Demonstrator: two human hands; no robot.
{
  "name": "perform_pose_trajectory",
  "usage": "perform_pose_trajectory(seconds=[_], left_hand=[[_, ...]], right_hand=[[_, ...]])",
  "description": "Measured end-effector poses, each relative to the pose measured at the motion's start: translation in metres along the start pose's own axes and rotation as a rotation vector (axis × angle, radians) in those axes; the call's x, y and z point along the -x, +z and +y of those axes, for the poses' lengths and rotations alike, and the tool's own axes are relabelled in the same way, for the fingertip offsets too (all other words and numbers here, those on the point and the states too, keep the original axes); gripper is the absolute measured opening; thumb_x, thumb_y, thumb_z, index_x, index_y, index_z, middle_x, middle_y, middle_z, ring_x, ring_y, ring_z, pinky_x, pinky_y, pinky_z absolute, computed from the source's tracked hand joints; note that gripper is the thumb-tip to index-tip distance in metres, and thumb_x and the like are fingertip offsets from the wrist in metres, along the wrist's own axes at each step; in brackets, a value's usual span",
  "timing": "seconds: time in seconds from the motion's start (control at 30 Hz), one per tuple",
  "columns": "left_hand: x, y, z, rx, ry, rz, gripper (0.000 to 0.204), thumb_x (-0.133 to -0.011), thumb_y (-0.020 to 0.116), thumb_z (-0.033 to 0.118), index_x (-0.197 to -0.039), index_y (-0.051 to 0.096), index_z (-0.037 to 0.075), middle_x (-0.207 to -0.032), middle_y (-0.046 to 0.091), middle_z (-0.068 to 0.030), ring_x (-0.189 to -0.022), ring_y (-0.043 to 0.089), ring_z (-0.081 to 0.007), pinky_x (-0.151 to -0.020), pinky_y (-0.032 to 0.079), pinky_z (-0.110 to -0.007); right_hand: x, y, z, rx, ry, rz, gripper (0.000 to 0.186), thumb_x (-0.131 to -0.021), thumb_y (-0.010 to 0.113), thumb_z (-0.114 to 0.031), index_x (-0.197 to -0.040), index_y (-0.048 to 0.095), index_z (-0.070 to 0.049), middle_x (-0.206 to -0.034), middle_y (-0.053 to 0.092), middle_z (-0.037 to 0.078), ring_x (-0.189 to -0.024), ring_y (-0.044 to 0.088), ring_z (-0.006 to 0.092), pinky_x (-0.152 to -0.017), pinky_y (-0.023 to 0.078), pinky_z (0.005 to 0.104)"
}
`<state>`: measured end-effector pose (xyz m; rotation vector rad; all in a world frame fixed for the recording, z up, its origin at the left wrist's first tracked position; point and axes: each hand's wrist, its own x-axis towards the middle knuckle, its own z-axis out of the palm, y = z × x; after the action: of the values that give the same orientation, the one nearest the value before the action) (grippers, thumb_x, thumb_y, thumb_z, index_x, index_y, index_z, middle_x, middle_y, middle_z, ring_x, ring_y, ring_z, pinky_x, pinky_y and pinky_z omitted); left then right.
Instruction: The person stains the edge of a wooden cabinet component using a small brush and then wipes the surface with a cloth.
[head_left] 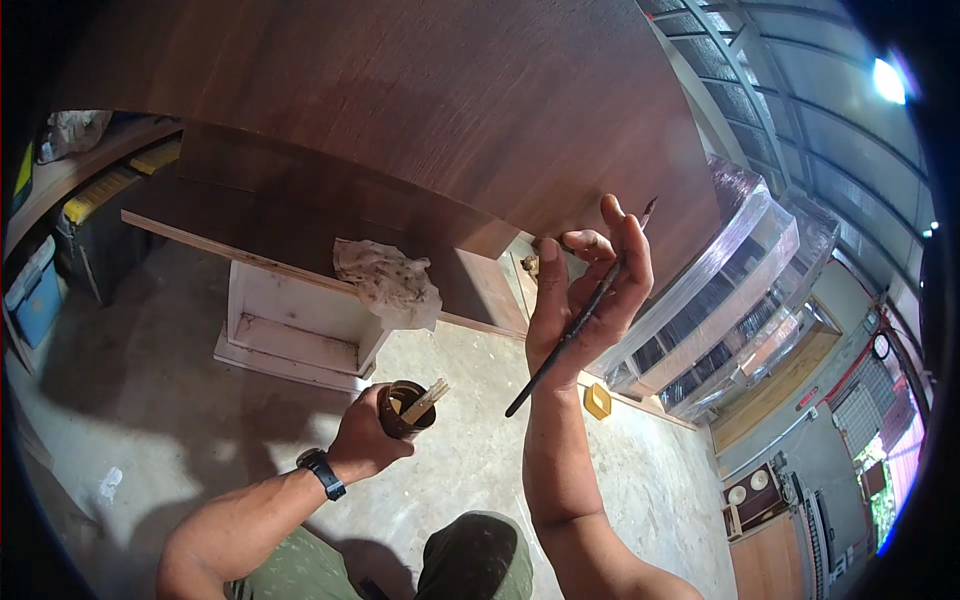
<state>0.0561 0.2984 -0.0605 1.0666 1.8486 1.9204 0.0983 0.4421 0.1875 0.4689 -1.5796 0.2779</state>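
My left hand (365,437), with a black watch on its wrist, is wrapped round a small dark brown cup (399,425). A pale, bristly wooden-looking stick (427,401) stands tilted in the cup. Raised higher on the right, my right hand (603,295) holds a thin dark paintbrush (574,338) between its fingers, bristle tip up and handle slanting down to the left. Behind that hand spreads a large dark brown wood panel (420,110). Whether the fingertips touch the panel I cannot tell.
A stained, crumpled cloth (388,284) drapes over the edge of a brown board (240,240), above a white box-like stand (290,325). A yellow container (597,401) lies on the concrete floor (480,450). Wrapped stacked goods (700,320) stand right; dark yellow-lidded bins (95,225) stand left.
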Motion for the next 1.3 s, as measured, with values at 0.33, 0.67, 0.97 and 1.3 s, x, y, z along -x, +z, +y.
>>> perform_pose_trajectory(seconds=[0.33, 0.67, 0.97, 1.3], left_hand=[[0.001, -0.002, 0.009, 0.012, 0.003, -0.007, 0.083, -0.061, 0.095, 0.017, -0.132, 0.055, -0.001, -0.124, 0.069, -0.0159, -0.117, 0.067, -0.0278, -0.105, 0.053, -0.038], [0.001, -0.003, 0.006, -0.006, -0.001, -0.013, 0.083, -0.062, 0.095, 0.018, -0.132, 0.055, 0.0, -0.123, 0.07, -0.0172, -0.116, 0.068, -0.0298, -0.103, 0.054, -0.039], [0.001, -0.002, 0.006, 0.0, 0.016, -0.012, 0.082, -0.062, 0.095, 0.017, -0.132, 0.055, 0.0, -0.123, 0.069, -0.0167, -0.116, 0.068, -0.0291, -0.103, 0.054, -0.039], [0.001, -0.004, 0.008, -0.004, 0.021, -0.006, 0.081, -0.062, 0.095, 0.017, -0.13, 0.056, 0.0, -0.121, 0.07, -0.0166, -0.116, 0.069, -0.0297, -0.102, 0.054, -0.04]], right_hand=[[-0.001, 0.0, -0.003, 0.013, 0.023, 0.014, 0.064, -0.094, 0.076, -0.002, -0.148, 0.043, -0.007, -0.147, 0.058, 0.018, -0.099, 0.066, 0.0141, -0.094, 0.056, 0.0329], [0.001, 0.0, -0.001, -0.036, 0.034, 0.01, 0.068, -0.092, 0.077, 0.001, -0.151, 0.043, -0.007, -0.148, 0.056, 0.019, -0.104, 0.066, 0.0136, -0.094, 0.056, 0.0287], [0.001, 0.001, -0.001, -0.058, 0.036, 0.018, 0.068, -0.093, 0.077, 0.001, -0.151, 0.043, -0.007, -0.148, 0.057, 0.019, -0.103, 0.066, 0.0143, -0.095, 0.056, 0.0288], [0.003, 0.0, -0.001, -0.163, 0.054, 0.028, 0.058, -0.097, 0.067, 0.002, -0.149, 0.043, -0.006, -0.149, 0.057, 0.02, -0.105, 0.066, 0.017, -0.098, 0.055, 0.0357]])
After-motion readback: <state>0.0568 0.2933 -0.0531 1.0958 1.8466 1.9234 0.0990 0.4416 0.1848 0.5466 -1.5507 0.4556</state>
